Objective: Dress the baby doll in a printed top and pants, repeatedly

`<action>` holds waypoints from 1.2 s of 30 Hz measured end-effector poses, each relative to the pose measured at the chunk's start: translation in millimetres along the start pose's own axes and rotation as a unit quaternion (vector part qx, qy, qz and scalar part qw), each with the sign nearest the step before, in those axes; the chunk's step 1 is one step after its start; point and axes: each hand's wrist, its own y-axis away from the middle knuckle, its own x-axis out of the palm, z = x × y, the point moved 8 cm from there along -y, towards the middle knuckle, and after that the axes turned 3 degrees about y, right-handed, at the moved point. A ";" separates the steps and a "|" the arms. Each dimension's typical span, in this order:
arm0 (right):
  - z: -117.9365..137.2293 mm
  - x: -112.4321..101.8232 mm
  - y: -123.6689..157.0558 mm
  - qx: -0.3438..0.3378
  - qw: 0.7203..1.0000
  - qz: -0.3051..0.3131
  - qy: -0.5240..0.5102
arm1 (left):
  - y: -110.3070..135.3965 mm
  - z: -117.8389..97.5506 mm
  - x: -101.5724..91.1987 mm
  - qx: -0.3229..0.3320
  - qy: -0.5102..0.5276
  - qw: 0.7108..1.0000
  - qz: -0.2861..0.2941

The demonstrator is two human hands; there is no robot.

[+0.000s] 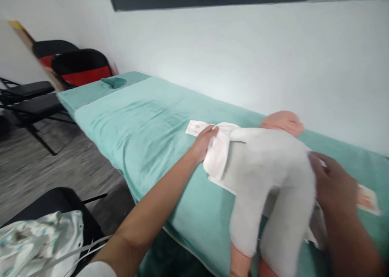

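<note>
A baby doll lies on a green-covered bed, its head toward the wall and its feet toward me. White baby clothes cover its body and legs; the pinkish lower legs show below. My left hand is closed on the loose white cloth at the doll's left side in view. At the other side, my right hand has its fingers curled against the clothing, with a bit of white between them; it is somewhat blurred. White printed strips stick out beside the doll.
A printed card lies right of my right hand. Black and red folding chairs stand beyond the bed's far end. Patterned cloth and white cables rest on a black chair at lower left. A white wall borders the bed.
</note>
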 end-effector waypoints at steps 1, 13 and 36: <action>-1.3 4.1 0.4 0.010 1.000 0.005 0.007 | -0.4 0.2 0.2 0.000 -0.008 1.000 -0.006; 20.4 53.1 27.0 -0.010 0.954 0.192 -0.231 | -12.7 -15.7 71.3 0.022 -0.181 0.983 0.027; 23.8 58.3 30.6 -0.035 0.955 0.243 -0.165 | 54.0 -18.1 105.8 0.208 -0.542 0.810 0.085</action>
